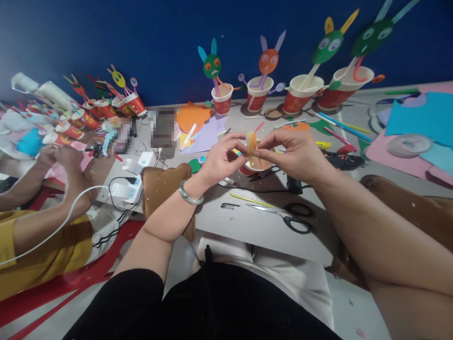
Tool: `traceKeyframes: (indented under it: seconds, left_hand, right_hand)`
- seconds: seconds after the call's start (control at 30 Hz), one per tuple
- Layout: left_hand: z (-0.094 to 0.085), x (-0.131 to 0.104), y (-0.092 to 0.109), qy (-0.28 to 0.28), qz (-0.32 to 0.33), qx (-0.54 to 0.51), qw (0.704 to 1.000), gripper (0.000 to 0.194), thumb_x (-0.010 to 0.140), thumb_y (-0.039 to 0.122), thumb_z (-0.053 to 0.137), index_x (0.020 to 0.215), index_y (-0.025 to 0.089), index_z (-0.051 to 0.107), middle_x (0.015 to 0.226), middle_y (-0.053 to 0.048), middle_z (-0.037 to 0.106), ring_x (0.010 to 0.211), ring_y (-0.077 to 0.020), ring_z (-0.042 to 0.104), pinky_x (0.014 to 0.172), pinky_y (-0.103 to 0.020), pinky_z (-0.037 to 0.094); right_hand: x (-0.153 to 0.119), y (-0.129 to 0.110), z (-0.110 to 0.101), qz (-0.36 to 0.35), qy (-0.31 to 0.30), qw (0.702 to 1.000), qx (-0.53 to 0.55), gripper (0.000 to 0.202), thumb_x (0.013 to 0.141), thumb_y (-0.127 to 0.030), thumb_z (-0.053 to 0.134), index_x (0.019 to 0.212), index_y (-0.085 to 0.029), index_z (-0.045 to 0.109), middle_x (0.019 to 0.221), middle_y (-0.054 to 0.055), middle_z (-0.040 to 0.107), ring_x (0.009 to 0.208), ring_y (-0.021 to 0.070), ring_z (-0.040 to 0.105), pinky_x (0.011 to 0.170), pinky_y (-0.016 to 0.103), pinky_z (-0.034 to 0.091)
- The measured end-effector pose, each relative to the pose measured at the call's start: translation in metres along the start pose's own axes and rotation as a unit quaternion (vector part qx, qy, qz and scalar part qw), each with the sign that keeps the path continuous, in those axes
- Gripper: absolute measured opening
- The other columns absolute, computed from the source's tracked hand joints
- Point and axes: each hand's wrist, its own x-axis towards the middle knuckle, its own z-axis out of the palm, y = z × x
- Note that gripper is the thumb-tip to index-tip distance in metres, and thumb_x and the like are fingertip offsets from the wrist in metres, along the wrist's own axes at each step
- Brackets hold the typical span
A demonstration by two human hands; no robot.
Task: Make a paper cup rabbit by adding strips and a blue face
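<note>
My left hand (pixel 228 158) and my right hand (pixel 295 153) meet in front of me, above a paper cup (pixel 253 169). Between their pinched fingertips stands a yellow, slightly see-through strip (pixel 251 147), with some orange beside it. Whether it is a straw or folded paper I cannot make out. An orange straw (pixel 261 163) shows inside the cup, whose red outside is mostly covered by my hands. Nearer to me lie black-handled scissors (pixel 299 224), a yellow straw (pixel 251 200) and a small clear-and-black piece (pixel 230 206).
Along the blue wall stand red-and-white cups with paper-faced straw figures, one orange-faced (pixel 268 61). Coloured paper (pixel 421 115) and a tape roll (pixel 409 144) lie right. A power strip (pixel 136 182) and a brown cushion (pixel 166 189) are left, beside another person's hands (pixel 62 155).
</note>
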Motion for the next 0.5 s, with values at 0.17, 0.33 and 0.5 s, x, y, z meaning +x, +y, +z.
traceKeyframes:
  seconds: [0.17, 0.33, 0.5]
  left_hand:
    - [0.003, -0.002, -0.004, -0.015, -0.010, 0.020, 1.000, 0.024, 0.089, 0.036, 0.078, 0.109, 0.022, 0.075, 0.129, -0.010, 0.063, 0.086, -0.0109, 0.065, 0.064, -0.022, 0.054]
    - [0.004, -0.001, -0.004, -0.007, -0.012, 0.071, 0.997, 0.029, 0.075, 0.036, 0.093, 0.089, 0.020, 0.072, 0.109, -0.006, 0.069, 0.102, -0.0183, 0.067, 0.090, -0.034, 0.058]
    - [0.004, -0.001, 0.006, -0.046, -0.034, 0.058, 0.997, 0.022, 0.083, 0.034, 0.086, 0.077, 0.020, 0.070, 0.095, -0.004, 0.071, 0.105, -0.0195, 0.068, 0.098, -0.037, 0.056]
  right_hand:
    - [-0.002, 0.006, 0.006, -0.016, -0.014, 1.000, -0.015, 0.024, 0.088, -0.050, 0.082, 0.084, -0.026, 0.081, 0.079, 0.003, 0.078, 0.075, 0.0213, 0.071, 0.070, 0.036, 0.057]
    - [-0.007, 0.008, 0.016, -0.043, -0.010, 0.998, -0.041, 0.015, 0.093, -0.042, 0.079, 0.084, -0.030, 0.082, 0.079, 0.002, 0.077, 0.077, 0.0219, 0.070, 0.075, 0.038, 0.058]
    - [-0.007, 0.014, 0.020, -0.088, 0.003, 0.995, -0.041, 0.019, 0.094, -0.046, 0.077, 0.086, -0.030, 0.083, 0.088, 0.004, 0.076, 0.078, 0.0207, 0.068, 0.076, 0.038, 0.059]
